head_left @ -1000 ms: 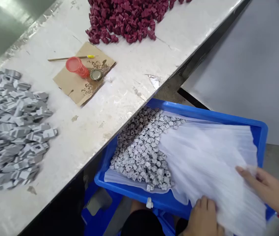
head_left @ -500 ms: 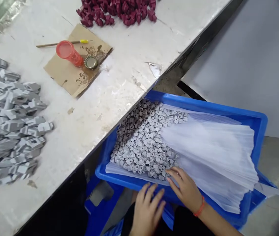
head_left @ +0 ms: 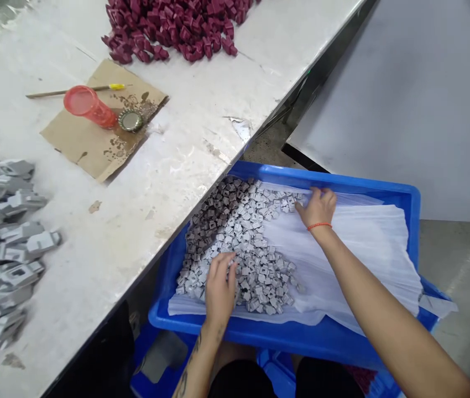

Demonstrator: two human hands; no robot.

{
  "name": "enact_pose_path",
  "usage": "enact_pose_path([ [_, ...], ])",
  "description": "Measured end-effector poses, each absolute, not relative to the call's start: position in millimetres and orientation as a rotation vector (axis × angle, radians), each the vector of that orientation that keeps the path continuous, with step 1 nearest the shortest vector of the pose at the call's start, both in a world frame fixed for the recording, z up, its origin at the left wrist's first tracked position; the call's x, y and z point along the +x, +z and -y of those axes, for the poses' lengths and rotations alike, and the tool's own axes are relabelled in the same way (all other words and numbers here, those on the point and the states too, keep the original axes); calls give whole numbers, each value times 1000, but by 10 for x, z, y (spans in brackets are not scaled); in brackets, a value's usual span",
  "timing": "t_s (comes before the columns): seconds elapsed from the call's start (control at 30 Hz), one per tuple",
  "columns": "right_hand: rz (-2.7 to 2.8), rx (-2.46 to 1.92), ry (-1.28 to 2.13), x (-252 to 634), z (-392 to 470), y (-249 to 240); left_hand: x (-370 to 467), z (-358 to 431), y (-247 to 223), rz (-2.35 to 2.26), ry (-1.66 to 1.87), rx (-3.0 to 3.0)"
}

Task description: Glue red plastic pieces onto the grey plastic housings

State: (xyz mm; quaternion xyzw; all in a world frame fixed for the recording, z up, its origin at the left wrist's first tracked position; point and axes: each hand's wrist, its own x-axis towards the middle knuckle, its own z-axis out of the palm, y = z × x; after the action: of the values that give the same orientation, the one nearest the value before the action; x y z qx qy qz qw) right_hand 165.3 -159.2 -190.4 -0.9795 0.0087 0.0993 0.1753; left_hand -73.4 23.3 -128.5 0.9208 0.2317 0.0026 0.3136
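Observation:
A blue plastic tray (head_left: 285, 335) holds a heap of small grey plastic parts (head_left: 255, 221) on its left side, with thin white liner sheets (head_left: 367, 243) fanned over the right side. My left hand (head_left: 220, 287) rests on the near part of the heap, thumb apart from the fingers; its fingertips touch the parts. At the far edge of the heap is my right hand (head_left: 320, 209), wearing an orange wristband. Its thumb and fingers are spread apart beside the parts and over the sheet. I see nothing held in either hand.
The white worktable (head_left: 144, 210) overhangs the tray's left corner. On it lie larger grey parts (head_left: 6, 243), a maroon pile (head_left: 177, 27), and cardboard (head_left: 73, 138) carrying a red cup (head_left: 89, 105), a bottle cap (head_left: 130, 120) and a thin stick (head_left: 64, 91). A pale panel (head_left: 405, 110) stands behind.
My right hand has moved from the tray's near edge to the far side of the heap. My left hand has come up from below the tray onto the parts. The view has shifted slightly.

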Motion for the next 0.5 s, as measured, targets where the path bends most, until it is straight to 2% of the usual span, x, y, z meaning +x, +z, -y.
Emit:
enact_pose_path([
  [0.17,-209,-2929,561,1797,2071,-2001,-230,-344,-1440,-885,-22,2421],
  [0.33,106,-2912,700,2042,2399,-1881,-194,772,-1264,-446,-356,2272],
  [0.5,441,-2781,571,2042,2286,-1488,-291,1691,-1345,-209,-696,2167],
])
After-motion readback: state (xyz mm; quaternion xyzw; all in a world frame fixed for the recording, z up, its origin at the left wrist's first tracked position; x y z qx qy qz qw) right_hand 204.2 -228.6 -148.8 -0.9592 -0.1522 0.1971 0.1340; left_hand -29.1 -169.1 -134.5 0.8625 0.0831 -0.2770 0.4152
